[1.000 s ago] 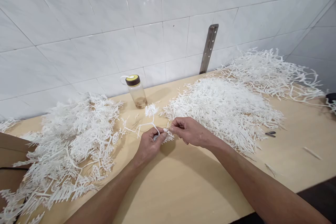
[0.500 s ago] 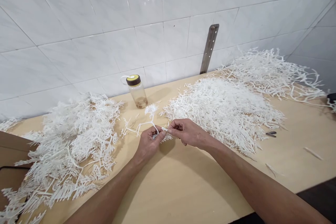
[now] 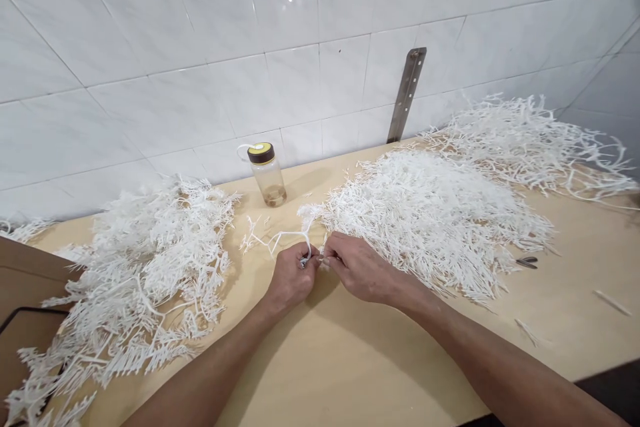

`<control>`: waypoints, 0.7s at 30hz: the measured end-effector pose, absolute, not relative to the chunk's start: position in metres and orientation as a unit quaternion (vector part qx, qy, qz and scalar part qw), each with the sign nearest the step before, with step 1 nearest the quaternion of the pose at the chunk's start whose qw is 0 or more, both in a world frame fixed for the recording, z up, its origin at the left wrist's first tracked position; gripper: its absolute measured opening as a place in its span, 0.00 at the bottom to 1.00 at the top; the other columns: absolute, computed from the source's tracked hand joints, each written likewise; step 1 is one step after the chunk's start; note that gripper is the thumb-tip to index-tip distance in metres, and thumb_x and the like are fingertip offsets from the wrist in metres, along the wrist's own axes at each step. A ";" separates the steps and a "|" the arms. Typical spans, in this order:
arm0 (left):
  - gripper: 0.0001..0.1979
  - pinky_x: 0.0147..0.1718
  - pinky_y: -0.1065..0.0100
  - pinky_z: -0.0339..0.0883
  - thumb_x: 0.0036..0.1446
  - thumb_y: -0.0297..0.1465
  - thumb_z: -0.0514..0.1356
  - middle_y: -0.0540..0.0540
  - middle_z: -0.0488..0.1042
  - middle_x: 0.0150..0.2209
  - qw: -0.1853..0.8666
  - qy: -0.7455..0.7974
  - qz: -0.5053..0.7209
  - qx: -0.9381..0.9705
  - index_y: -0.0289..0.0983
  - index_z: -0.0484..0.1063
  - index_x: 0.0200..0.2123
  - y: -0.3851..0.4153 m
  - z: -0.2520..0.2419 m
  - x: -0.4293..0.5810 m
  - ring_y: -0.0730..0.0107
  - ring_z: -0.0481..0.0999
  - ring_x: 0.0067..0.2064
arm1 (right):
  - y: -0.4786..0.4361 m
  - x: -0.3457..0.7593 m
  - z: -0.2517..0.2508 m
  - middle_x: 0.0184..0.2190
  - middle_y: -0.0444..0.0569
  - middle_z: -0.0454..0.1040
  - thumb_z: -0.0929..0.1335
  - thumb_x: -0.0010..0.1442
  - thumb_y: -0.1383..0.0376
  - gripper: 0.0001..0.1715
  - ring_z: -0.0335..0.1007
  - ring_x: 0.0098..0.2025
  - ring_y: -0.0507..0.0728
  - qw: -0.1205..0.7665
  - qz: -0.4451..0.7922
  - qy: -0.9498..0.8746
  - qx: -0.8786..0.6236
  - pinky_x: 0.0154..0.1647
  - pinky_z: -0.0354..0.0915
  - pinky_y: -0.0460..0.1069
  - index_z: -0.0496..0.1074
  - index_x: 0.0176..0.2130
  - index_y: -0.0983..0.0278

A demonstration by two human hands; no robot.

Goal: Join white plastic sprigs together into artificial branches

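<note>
My left hand (image 3: 294, 275) is closed around a thin white artificial branch (image 3: 287, 233), whose bare zigzag stem sticks out to the left above the table. Close beside it, my right hand (image 3: 357, 265) pinches a small white piece at the same spot, with fingertips almost meeting those of the left. What exactly sits between the right fingertips is mostly covered. Just behind the hands spreads a large heap of white feathery sprigs (image 3: 430, 213). A second heap of branched white sprigs (image 3: 155, 260) lies to the left of my left arm.
A clear bottle (image 3: 270, 177) with a dark and yellow lid stands near the tiled wall. Bare white stems (image 3: 540, 140) are piled at the back right. Small dark snips (image 3: 527, 262) and loose scraps (image 3: 613, 302) lie on the right. A brown box (image 3: 30, 273) is at the left edge.
Both hands have turned, with the left fingers curling further over the branch. The branch's feathery tip has swung to the right, towards the big heap. The view has shifted slightly left.
</note>
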State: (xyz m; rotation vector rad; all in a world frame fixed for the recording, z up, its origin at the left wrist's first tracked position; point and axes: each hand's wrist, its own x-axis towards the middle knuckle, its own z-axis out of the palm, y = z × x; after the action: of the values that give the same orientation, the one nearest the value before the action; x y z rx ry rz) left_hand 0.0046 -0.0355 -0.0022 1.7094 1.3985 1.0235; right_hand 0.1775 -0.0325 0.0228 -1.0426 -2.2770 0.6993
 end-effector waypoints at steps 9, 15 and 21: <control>0.13 0.34 0.68 0.62 0.56 0.39 0.62 0.47 0.76 0.29 0.436 0.488 0.425 0.626 0.34 0.78 0.35 -0.037 0.002 -0.005 0.67 0.71 0.32 | -0.022 0.187 0.033 0.29 0.45 0.73 0.64 0.64 0.61 0.09 0.67 0.31 0.54 0.365 0.357 -0.742 -0.435 0.32 0.62 0.49 0.69 0.33 0.62; 0.18 0.26 0.69 0.57 0.56 0.46 0.63 0.51 0.67 0.22 0.483 0.462 0.419 0.615 0.35 0.78 0.34 -0.035 0.003 -0.008 0.72 0.63 0.25 | 0.000 0.202 0.015 0.40 0.52 0.76 0.65 0.60 0.66 0.09 0.71 0.34 0.56 0.373 0.222 -0.732 -0.526 0.38 0.65 0.51 0.73 0.41 0.63; 0.19 0.30 0.69 0.61 0.55 0.47 0.64 0.48 0.71 0.26 0.485 0.429 0.417 0.638 0.34 0.76 0.30 -0.036 0.005 -0.005 0.71 0.67 0.29 | -0.013 0.192 0.027 0.38 0.49 0.78 0.65 0.64 0.59 0.14 0.72 0.33 0.54 0.314 0.378 -0.756 -0.432 0.34 0.65 0.50 0.77 0.43 0.61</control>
State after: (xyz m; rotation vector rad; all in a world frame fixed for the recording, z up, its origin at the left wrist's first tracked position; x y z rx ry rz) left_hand -0.0052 -0.0359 0.0051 1.5524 1.0441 1.0143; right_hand 0.1916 -0.0126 0.0274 -1.1389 -1.9918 0.9973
